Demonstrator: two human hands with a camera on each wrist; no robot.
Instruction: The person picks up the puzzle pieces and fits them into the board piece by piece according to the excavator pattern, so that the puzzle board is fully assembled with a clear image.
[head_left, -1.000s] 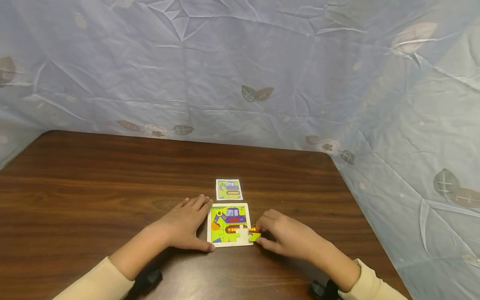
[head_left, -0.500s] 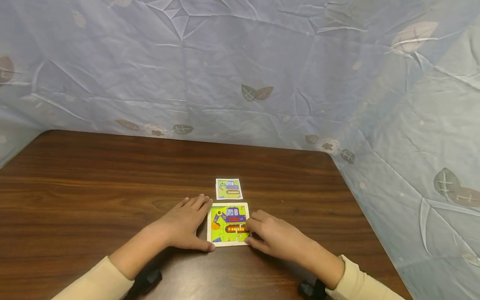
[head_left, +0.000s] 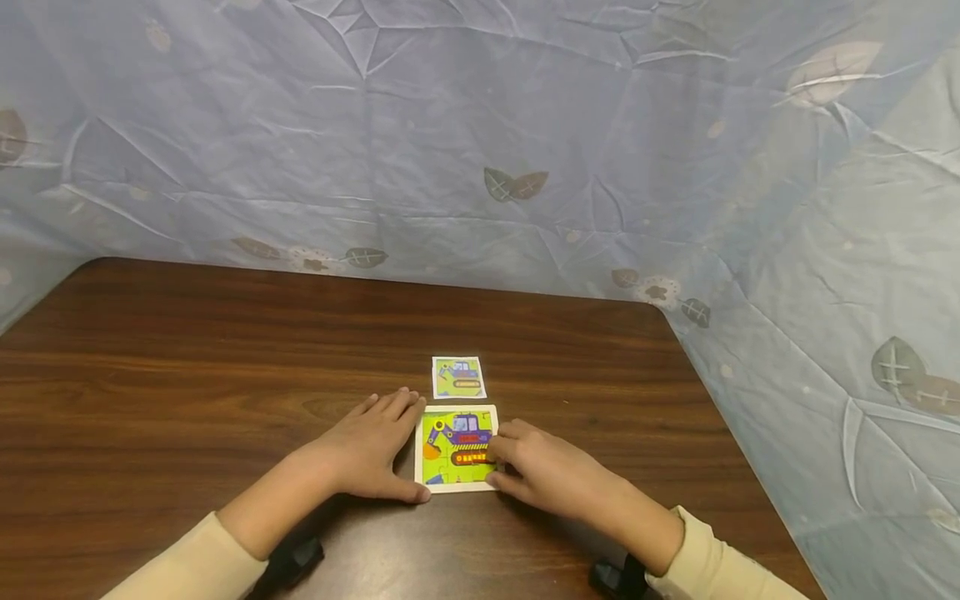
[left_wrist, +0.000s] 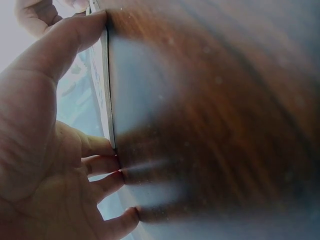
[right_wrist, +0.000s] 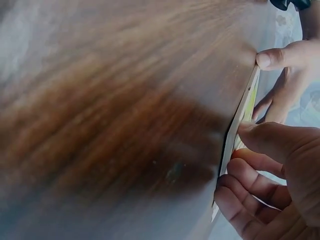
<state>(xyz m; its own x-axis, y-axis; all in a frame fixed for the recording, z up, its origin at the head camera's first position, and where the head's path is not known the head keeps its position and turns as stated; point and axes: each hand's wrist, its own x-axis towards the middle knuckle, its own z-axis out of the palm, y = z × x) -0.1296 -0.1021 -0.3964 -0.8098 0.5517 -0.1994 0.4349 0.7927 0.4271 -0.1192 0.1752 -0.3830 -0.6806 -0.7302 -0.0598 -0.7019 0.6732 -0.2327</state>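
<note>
A square jigsaw puzzle (head_left: 456, 489) with a pale frame and a digger picture lies flat on the table. At its lower right, my right hand (head_left: 555, 471) has thumb and curled fingers on a puzzle piece (head_left: 482, 474), which sits in the picture and is partly covered by the fingertips. The right wrist view shows that thumb (right_wrist: 250, 131) against the puzzle's edge. My left hand (head_left: 367, 450) lies spread at the opposite side, its thumb and index finger touching the frame. In the left wrist view, its fingertips (left_wrist: 131, 214) rest on the wood.
Just behind the puzzle lies a small printed card (head_left: 459, 378) with the same digger picture. The brown wooden table (head_left: 225, 375) is bordered at the back and right by a grey-blue leaf-patterned cloth (head_left: 450, 108). Black devices (head_left: 300, 560) are at both wrists.
My right hand has moved left with the puzzle piece, from beside the frame into the gap at the lower right. White gaps around the piece have closed. The left hand has stayed put.
</note>
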